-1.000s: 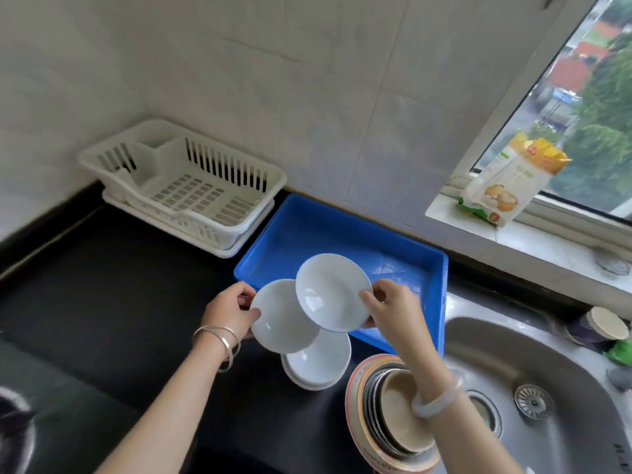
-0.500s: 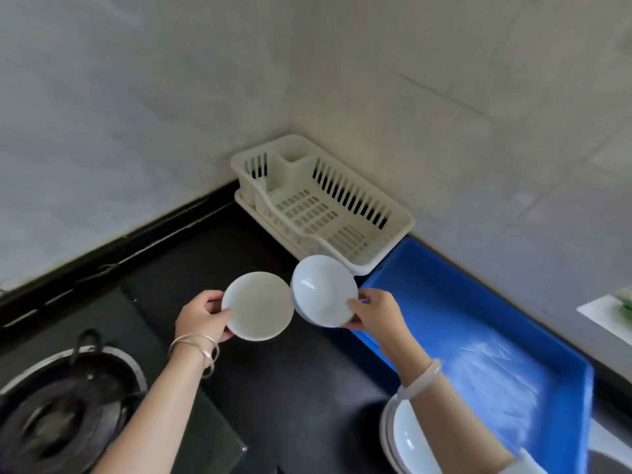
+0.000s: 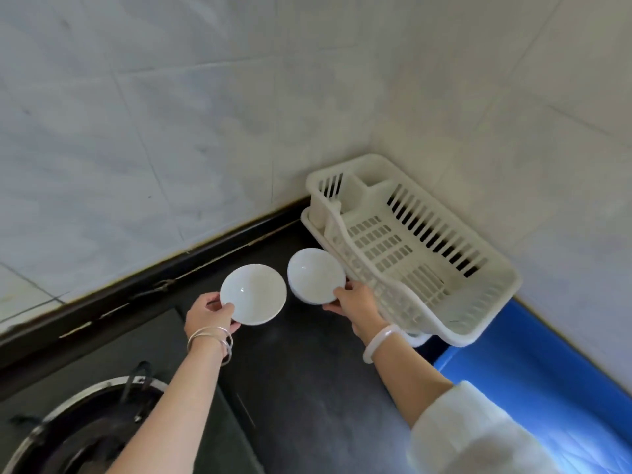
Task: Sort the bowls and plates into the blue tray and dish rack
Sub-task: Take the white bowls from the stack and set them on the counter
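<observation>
My left hand [image 3: 208, 314] grips the rim of a small white bowl [image 3: 254, 292], held above the black counter. My right hand [image 3: 355, 301] holds a second white bowl [image 3: 314, 275], tilted, right beside the near left side of the white dish rack [image 3: 461, 304]. The rack is empty and stands in the wall corner. Part of the blue tray [image 3: 533, 381] shows at the lower right, behind my right sleeve. The two bowls are apart, side by side.
A gas stove burner [image 3: 78, 425] with its black glass top sits at the lower left. Black counter [image 3: 307, 371] lies between stove and tray. White tiled walls [image 3: 171, 114] close off the back and the right side.
The view has swung left, away from the sink and the stacked dishes. Both hands have carried their bowls leftward from above the blue tray to the front of the dish rack.
</observation>
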Available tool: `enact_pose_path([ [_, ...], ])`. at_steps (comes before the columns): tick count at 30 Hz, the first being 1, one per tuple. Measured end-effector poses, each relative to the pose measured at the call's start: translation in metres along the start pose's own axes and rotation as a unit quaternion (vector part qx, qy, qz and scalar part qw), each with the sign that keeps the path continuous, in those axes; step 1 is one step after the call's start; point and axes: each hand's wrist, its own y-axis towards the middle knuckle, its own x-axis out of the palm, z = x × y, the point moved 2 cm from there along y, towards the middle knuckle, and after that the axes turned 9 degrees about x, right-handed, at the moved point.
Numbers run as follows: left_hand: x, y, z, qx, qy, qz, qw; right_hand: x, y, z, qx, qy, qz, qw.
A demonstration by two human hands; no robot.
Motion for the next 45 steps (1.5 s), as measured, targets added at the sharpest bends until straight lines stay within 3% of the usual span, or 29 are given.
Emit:
enact_pose_path([
  [17,0.009,0.052,-0.010,-0.011,-0.024,0.046,0.999,0.047,0.053,-0.007,0.019,0.010,0.000,1.000],
  [23,0.015,0.040,-0.023,-0.121,-0.177,0.019,0.977,0.048,0.046,0.005,0.051,0.170,-0.068,0.982],
  [26,0.019,0.038,-0.024,-0.125,-0.223,0.039,0.966,0.051,0.045,0.010,0.049,0.194,-0.065,0.978],
  [45,0.027,0.057,-0.014,-0.107,-0.240,0.093,0.960,0.091,0.063,-0.028,0.029,0.136,-0.064,0.988],
])
